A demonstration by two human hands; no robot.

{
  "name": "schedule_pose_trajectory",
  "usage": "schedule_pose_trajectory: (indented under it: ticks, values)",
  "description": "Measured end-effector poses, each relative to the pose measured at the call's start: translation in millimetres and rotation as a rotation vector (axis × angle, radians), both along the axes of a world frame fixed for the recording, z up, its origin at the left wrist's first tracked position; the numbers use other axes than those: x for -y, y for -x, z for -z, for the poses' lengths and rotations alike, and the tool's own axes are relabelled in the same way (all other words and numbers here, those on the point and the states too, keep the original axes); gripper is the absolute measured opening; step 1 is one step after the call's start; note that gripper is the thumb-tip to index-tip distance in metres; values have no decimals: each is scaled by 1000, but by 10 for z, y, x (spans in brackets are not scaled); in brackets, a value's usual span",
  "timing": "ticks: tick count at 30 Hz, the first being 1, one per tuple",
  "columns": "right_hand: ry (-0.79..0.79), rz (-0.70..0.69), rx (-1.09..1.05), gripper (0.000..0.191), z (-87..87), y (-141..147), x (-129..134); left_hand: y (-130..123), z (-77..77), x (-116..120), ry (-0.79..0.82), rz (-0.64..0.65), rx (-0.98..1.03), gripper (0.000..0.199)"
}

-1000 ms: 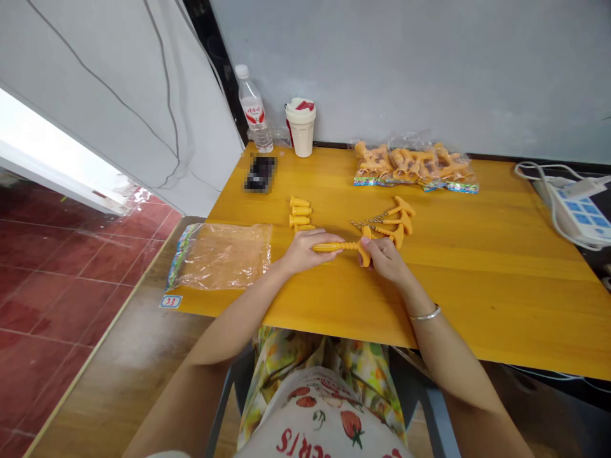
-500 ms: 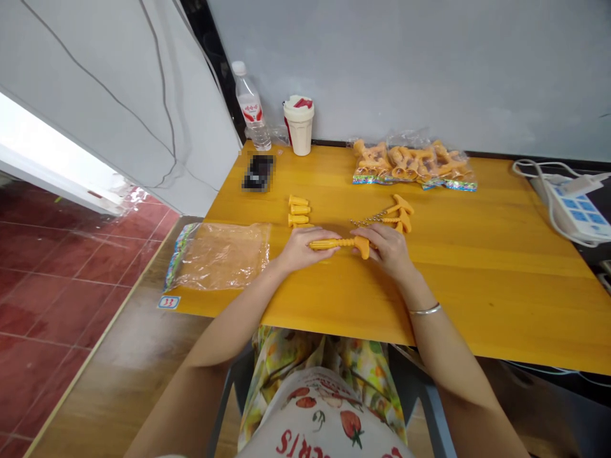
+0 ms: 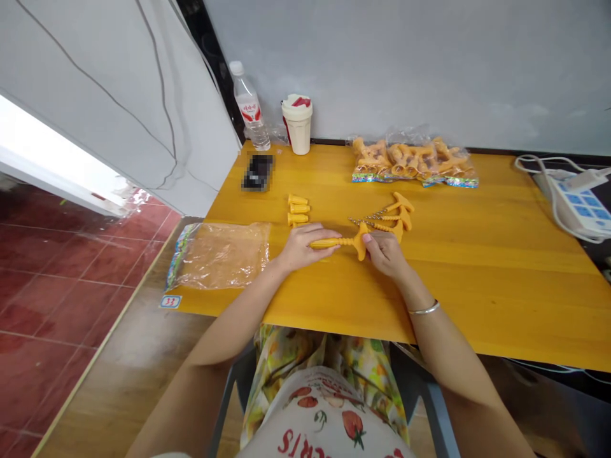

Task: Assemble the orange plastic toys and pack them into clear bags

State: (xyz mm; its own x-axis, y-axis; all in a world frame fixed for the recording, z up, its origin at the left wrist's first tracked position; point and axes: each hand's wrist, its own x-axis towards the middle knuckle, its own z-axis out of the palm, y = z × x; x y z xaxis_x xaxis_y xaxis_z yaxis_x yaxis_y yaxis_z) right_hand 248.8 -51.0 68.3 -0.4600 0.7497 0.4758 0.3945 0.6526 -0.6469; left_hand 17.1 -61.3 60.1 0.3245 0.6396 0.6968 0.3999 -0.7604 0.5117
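Left hand (image 3: 304, 249) grips ribbed yellow plastic T-handle (image 3: 329, 242); right hand (image 3: 384, 254) has shifted, now pinching its crossbar. Orange wooden worktop (image 3: 334, 299) edge at 6 o'clock.

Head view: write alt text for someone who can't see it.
Two hands hold an orange plastic T-handle over a wooden table, the left hand around its ribbed shaft and the right hand at the crossbar. Similar orange pieces, small orange plugs and a clear bag lie nearby.

The person is wearing a white short-sleeved top (image 3: 324, 420) printed with red strawberries and red lettering, a yellow-and-green floral cotton lower garment (image 3: 370, 381), and a thin silver bangle (image 3: 424, 310) on the right wrist.
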Motion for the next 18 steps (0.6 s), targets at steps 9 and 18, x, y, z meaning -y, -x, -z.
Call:
schedule_pose_trajectory:
  ticks: [9, 18]
  values:
    - [79, 467, -181, 66, -39, -345, -186, 41, -29, 21, 156, 95, -366, 29]
    - [-83, 500, 409, 38, 66, -425, -296, -8, -35, 63, 268, 179, -723, 23]
